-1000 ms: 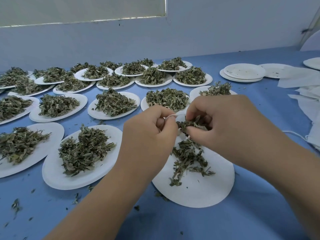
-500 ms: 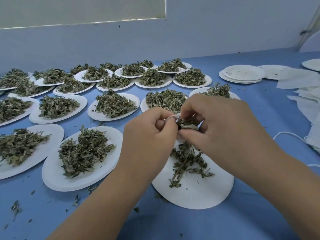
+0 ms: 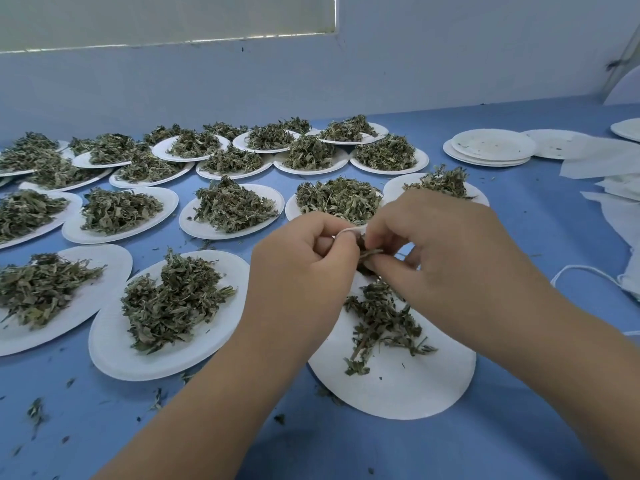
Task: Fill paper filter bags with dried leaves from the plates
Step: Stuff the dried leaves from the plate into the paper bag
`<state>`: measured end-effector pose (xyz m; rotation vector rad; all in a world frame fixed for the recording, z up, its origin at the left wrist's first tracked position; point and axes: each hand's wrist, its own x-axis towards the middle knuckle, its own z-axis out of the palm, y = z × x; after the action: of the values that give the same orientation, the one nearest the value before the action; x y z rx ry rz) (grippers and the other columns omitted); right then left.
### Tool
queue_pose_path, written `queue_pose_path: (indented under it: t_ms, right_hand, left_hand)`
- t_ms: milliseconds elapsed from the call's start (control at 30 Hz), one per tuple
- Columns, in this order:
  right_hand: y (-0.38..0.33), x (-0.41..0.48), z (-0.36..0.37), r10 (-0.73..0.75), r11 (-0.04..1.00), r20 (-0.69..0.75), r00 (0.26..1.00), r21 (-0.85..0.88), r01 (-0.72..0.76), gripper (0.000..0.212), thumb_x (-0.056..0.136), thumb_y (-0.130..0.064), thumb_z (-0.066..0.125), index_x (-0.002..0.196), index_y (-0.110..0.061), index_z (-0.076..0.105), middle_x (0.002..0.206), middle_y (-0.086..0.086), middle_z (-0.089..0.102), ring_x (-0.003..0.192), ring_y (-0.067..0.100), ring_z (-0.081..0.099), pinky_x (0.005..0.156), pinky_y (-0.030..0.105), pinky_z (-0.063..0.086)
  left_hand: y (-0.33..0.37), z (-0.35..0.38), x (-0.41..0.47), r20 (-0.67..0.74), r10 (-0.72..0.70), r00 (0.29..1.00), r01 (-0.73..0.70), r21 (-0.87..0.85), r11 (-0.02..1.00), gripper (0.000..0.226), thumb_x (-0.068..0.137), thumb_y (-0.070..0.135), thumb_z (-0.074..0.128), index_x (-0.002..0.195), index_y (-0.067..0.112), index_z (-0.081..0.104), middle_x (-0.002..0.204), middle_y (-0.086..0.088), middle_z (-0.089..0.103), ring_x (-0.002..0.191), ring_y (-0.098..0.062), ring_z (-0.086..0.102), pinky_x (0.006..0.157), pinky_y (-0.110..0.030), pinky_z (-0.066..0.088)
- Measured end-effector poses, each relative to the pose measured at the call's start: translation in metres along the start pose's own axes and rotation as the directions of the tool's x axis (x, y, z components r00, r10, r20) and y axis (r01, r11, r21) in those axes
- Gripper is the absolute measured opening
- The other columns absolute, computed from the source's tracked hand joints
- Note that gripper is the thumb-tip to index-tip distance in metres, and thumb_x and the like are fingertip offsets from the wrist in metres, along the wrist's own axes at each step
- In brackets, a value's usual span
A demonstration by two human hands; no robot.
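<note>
Stock on blue table (image 3: 519,438): rows of white paper plates, each w/ a heap of dried leaves, running from near left to far centre. Nearest full plate (image 3: 110,355) sits just left of your left forearm, its heap (image 3: 173,299) piled at the middle. Plate under your hands (image 3: 408,393): mostly bare, only a thin scatter of dried leaves (image 3: 381,320) on its far half. Far right: stack of empty plates (image 3: 491,147), a few crumbs in the top one. Beyond it, at the right edge, loose white filter bags (image 3: 620,192) in a flat pile, w/ a white string (image 3: 581,270) looping out nearer you. Leaf crumbs (image 3: 36,408) strewn on the table, near left. Your left hand (image 3: 298,268): fingers curled in, thumb & forefinger pinching the white rim of a filter bag (image 3: 349,231). Your right hand (image 3: 450,258): fingers bent, tips pinching a small tuft of leaves (image 3: 370,253) at the bag's mouth. Both hands knuckles-up & close together, forearms coming in from the bottom corners. Bag itself: mostly hidden betw. the two hands, held above the far edge of the near-bare plate; how full it is, can't tell.
</note>
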<state>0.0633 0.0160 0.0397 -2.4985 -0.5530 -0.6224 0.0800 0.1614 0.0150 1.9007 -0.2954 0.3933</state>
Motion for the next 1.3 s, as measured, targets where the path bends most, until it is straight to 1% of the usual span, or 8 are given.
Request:
queue_pose_path:
  t_ms: [167,433,533,667,767,967,1100,1300]
  right_hand:
    - [-0.002,-0.002,0.005,-0.025,0.992,0.037,0.999,-0.122,0.030,0.010,0.084,-0.015,0.068,0.087,-0.024,0.072,0.083,-0.005,0.060,0.080,0.020,0.056,0.059,0.041,0.048]
    - [-0.004,-0.002,0.006,-0.016,0.999,0.003,1.000,-0.036,0.016,0.008,0.082,-0.018,0.069,0.077,-0.023,0.065,0.071,-0.010,0.059,0.072,0.015,0.053,0.062,0.041,0.048]
    - [-0.002,-0.002,0.006,-0.036,0.999,-0.006,0.999,-0.041,0.035,0.009,0.083,-0.016,0.069,0.081,-0.025,0.068,0.071,-0.013,0.060,0.072,0.012,0.052,0.063,0.040,0.048]
    - [0.002,-0.001,0.000,-0.028,0.995,-0.064,0.998,0.094,0.034,0.011,0.082,-0.018,0.071,0.084,-0.028,0.068,0.067,-0.026,0.048,0.067,-0.001,0.051,0.064,0.008,0.039]
    - [0.004,0.001,-0.003,0.038,0.985,-0.112,0.993,0.169,-0.019,0.008,0.083,-0.028,0.066,0.088,-0.033,0.062,0.073,-0.025,0.047,0.065,-0.006,0.051,0.065,0.003,0.035]
    - [0.007,0.002,0.000,0.245,0.947,0.089,0.965,0.191,-0.258,0.041,0.074,-0.057,0.058,0.110,-0.044,0.046,0.101,-0.022,0.052,0.080,-0.006,0.054,0.064,0.012,0.040]
    - [0.008,0.002,0.001,0.290,0.919,0.242,0.926,0.201,-0.340,0.059,0.072,-0.060,0.061,0.125,-0.047,0.038,0.104,-0.025,0.054,0.084,-0.009,0.057,0.073,0.025,0.051]
    - [0.009,0.005,0.005,0.331,0.836,0.235,0.914,0.377,-0.399,0.037,0.077,-0.037,0.074,0.106,-0.037,0.053,0.081,-0.008,0.067,0.071,0.011,0.067,0.072,0.044,0.057]
  left_hand:
    - [0.001,-0.001,-0.001,0.014,-0.008,1.000,0.009,-0.042,0.999,0.019,0.088,0.013,0.062,0.075,0.023,0.071,0.055,-0.002,0.056,0.042,-0.003,0.038,0.041,-0.009,0.027]
    - [0.003,-0.001,-0.002,0.021,-0.016,1.000,0.017,-0.041,0.999,0.019,0.088,0.014,0.064,0.075,0.025,0.073,0.058,0.000,0.060,0.044,-0.002,0.040,0.042,-0.010,0.030]
    - [0.001,-0.002,-0.002,0.013,-0.041,0.999,0.042,-0.077,0.996,0.018,0.088,0.014,0.064,0.075,0.025,0.072,0.050,0.010,0.053,0.042,-0.002,0.039,0.042,-0.011,0.029]
    - [0.001,-0.004,0.001,-0.003,-0.073,0.997,0.072,-0.129,0.989,0.020,0.089,0.016,0.063,0.072,0.024,0.070,0.044,0.014,0.047,0.039,-0.003,0.039,0.041,-0.012,0.032]
    - [0.001,-0.008,0.003,-0.032,-0.121,0.992,0.112,-0.208,0.972,0.021,0.089,0.019,0.065,0.069,0.023,0.070,0.044,0.013,0.044,0.040,-0.007,0.036,0.042,-0.018,0.033]
    - [0.001,-0.013,0.007,-0.002,-0.252,0.968,0.229,-0.413,0.881,0.017,0.091,0.015,0.063,0.075,0.014,0.070,0.045,0.010,0.043,0.035,-0.005,0.033,0.037,-0.016,0.030]
    - [-0.001,-0.014,0.007,-0.013,-0.278,0.961,0.242,-0.452,0.858,0.015,0.092,0.013,0.062,0.079,0.012,0.070,0.043,0.011,0.035,0.033,-0.006,0.028,0.036,-0.017,0.029]
    - [-0.001,-0.013,0.008,-0.009,-0.273,0.962,0.235,-0.481,0.844,0.015,0.090,0.014,0.063,0.076,0.013,0.069,0.046,0.006,0.036,0.034,-0.007,0.027,0.035,-0.018,0.026]
